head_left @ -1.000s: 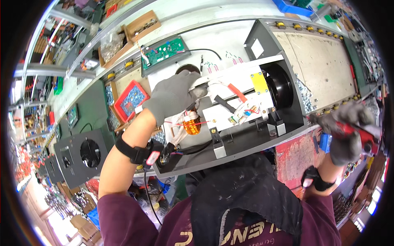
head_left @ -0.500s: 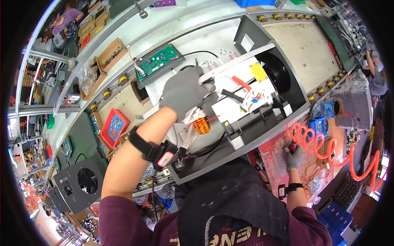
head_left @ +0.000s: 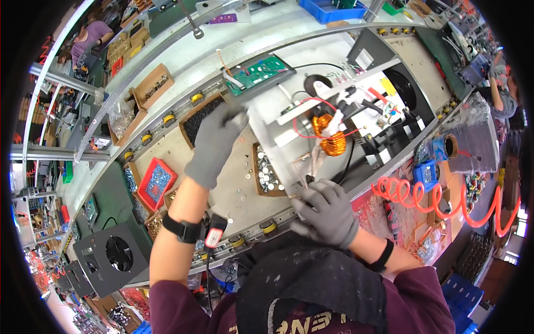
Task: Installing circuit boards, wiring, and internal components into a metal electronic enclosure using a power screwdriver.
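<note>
An electronics chassis (head_left: 271,151) of pale and dark metal lies on the roller line. Inside it are an orange copper coil (head_left: 332,136) and red wires, with a green circuit board (head_left: 261,74) at its far side. My left hand (head_left: 214,142), in a grey glove, is at the chassis's far left corner; motion smears its fingertips, so their grip is unclear. At the near left corner is my right hand (head_left: 329,216), gloved too, fingers spread over the edge and thumb apart. A red and black hand tool (head_left: 391,220) lies on the red surface to the right.
Left of the chassis are a box of black screws (head_left: 194,127), a box of white round parts (head_left: 267,177) and a red bin of small fasteners (head_left: 174,181). A coiled red hose (head_left: 423,199) hangs at the right. A dark fan panel (head_left: 100,250) stands at lower left.
The chassis has shifted right along the line, uncovering the two part boxes. My left hand has left the coil area for the corner. My right hand has released the tool and come to the chassis.
</note>
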The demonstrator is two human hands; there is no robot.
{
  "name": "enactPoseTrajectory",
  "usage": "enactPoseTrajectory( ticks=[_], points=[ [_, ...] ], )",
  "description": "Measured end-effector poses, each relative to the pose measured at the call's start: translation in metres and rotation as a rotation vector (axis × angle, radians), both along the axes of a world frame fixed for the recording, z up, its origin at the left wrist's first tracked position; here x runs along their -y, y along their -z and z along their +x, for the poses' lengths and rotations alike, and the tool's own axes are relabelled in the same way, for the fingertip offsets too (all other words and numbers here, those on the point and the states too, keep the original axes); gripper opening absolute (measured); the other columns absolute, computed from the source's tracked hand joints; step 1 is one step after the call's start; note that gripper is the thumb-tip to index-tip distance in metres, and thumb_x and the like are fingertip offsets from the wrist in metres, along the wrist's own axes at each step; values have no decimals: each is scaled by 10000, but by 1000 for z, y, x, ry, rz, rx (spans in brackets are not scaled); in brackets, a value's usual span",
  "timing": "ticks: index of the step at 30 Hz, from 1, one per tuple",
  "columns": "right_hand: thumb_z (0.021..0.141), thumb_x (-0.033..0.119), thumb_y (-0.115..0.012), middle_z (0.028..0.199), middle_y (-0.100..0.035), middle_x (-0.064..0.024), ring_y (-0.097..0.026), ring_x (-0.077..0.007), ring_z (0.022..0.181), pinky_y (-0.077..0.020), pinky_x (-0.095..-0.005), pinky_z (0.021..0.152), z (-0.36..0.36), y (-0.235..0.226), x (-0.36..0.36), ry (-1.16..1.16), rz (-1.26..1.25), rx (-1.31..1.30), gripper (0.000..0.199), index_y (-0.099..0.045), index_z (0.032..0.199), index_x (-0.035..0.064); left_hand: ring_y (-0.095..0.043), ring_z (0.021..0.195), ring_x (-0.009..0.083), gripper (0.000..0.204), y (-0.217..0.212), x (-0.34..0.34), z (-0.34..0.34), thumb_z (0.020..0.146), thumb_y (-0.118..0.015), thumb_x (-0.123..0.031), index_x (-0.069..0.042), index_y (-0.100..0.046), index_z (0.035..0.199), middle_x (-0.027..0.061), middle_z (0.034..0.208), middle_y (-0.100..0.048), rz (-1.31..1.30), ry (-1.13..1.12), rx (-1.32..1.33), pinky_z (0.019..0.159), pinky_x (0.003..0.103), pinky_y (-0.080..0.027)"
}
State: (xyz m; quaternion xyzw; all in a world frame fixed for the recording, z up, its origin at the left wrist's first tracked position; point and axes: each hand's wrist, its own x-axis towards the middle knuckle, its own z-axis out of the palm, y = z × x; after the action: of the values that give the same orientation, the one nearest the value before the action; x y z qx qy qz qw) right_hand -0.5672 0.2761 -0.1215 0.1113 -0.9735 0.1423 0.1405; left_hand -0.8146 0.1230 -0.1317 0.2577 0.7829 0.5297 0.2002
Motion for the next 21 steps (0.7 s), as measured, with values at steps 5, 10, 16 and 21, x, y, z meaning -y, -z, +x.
enactPoseTrajectory(
  ticks=[5,10,16,21],
  points=[
    [679,173,-660,1102,-586,-44,-553,-235,934,-446,-374,773,-2,6,-46,96,127,5,215,-640,886,117,-542,827,107,280,48,76,22,879,-580,-202,3,-621,1066,41,910,-620,31,-298,214,756,248,-438],
    [691,149,-668,972,-589,-67,-564,-284,873,-443,-402,769,11,-6,-123,241,202,24,158,-618,832,99,-495,687,87,265,105,168,49,886,-577,-168,34,-611,1054,14,794,-566,6,-473,368,621,226,-412],
    [736,179,-657,990,-589,-72,-556,-294,869,-415,-410,783,23,-16,-205,409,267,-42,97,-617,801,119,-492,646,89,246,151,214,92,899,-581,-184,27,-603,1023,10,766,-547,16,-626,450,561,236,-407],
    [710,137,-642,1015,-590,-96,-571,-307,896,-455,-394,776,28,-17,-252,739,-46,26,96,-612,751,55,-528,662,99,224,155,208,112,897,-576,-183,-8,-608,1033,9,792,-565,14,-670,575,561,231,-440]
  ],
)
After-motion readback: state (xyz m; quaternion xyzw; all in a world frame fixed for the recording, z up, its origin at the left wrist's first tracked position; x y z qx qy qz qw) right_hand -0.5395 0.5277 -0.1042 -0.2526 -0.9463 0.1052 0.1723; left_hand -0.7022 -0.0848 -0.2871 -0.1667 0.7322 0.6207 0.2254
